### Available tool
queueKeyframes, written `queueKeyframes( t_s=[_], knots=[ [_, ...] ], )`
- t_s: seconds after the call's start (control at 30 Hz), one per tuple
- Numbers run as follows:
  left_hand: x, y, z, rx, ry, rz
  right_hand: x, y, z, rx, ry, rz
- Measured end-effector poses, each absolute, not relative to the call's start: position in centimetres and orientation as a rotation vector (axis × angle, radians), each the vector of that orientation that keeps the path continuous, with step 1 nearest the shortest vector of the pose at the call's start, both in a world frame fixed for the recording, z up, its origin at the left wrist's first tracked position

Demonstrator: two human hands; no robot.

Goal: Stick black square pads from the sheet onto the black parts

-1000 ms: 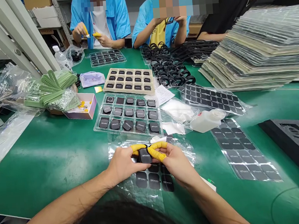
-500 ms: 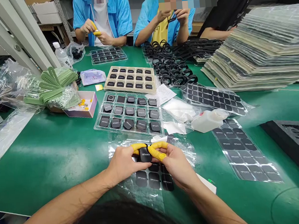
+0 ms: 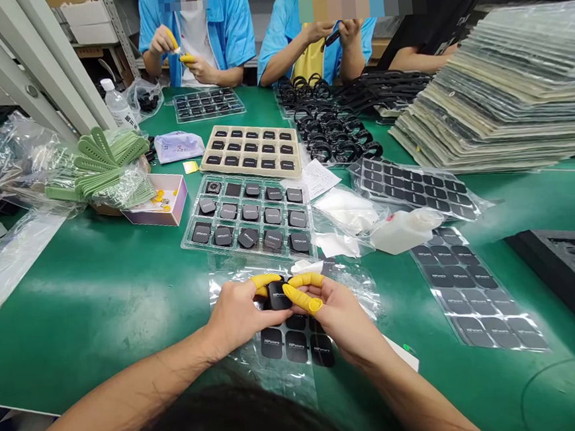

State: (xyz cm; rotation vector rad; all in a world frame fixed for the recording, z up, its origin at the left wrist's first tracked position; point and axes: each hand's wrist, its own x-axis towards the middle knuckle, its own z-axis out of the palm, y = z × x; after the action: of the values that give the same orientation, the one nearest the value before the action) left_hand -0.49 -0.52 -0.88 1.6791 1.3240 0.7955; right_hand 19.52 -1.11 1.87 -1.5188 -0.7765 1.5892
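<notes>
A small black square piece with white lettering (image 3: 277,297) is held between my two hands. My left hand (image 3: 238,312) grips its left side, with yellow covers on the fingertips. On the right side, my right hand (image 3: 332,305) pinches the same piece, its yellow-covered thumb lying over the face. Under my hands lies a clear sheet of black square films (image 3: 296,345), partly hidden by the fingers. Just beyond is a clear tray (image 3: 186,240) of black square pieces, and behind that a beige tray (image 3: 291,172) with similar dark pieces.
Green straps (image 3: 109,166) and an open box (image 3: 156,219) are at left. A white bottle (image 3: 403,231), film sheets (image 3: 473,294), black foam (image 3: 561,273) and a tall sheet stack (image 3: 498,106) are at right. Co-workers sit across the green table (image 3: 124,288), handling small items.
My right thumb has shifted slightly left over the face of the black piece. Across the table, one co-worker's hands have moved apart, and another's dark item is tilted differently.
</notes>
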Motion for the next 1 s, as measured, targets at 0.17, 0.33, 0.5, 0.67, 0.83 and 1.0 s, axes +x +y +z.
queueKeyframes(
  t_s=[0.17,0.33,0.5,0.67,0.83,1.0],
  knots=[
    [-0.4,-0.5,-0.8,1.58,1.319,0.773,19.5,-1.2,2.1,-1.513,-0.79,1.573],
    [-0.5,-0.5,-1.0,1.584,1.326,0.766,19.4,-1.0,2.7,-1.537,-0.713,1.602],
    [-0.5,-0.4,-1.3,1.579,1.309,0.763,19.2,-1.0,2.7,-1.545,-0.74,1.567],
    [-0.5,-0.5,-1.6,1.603,1.318,0.77,19.1,-1.1,2.3,-1.541,-0.732,1.564],
    [-0.6,-0.5,-1.7,1.619,1.309,0.795,19.2,-1.2,2.0,-1.519,-0.759,1.568],
    [-0.6,-0.5,-1.4,1.615,1.312,0.76,19.4,-1.3,1.6,-1.495,-0.779,1.565]
  ],
)
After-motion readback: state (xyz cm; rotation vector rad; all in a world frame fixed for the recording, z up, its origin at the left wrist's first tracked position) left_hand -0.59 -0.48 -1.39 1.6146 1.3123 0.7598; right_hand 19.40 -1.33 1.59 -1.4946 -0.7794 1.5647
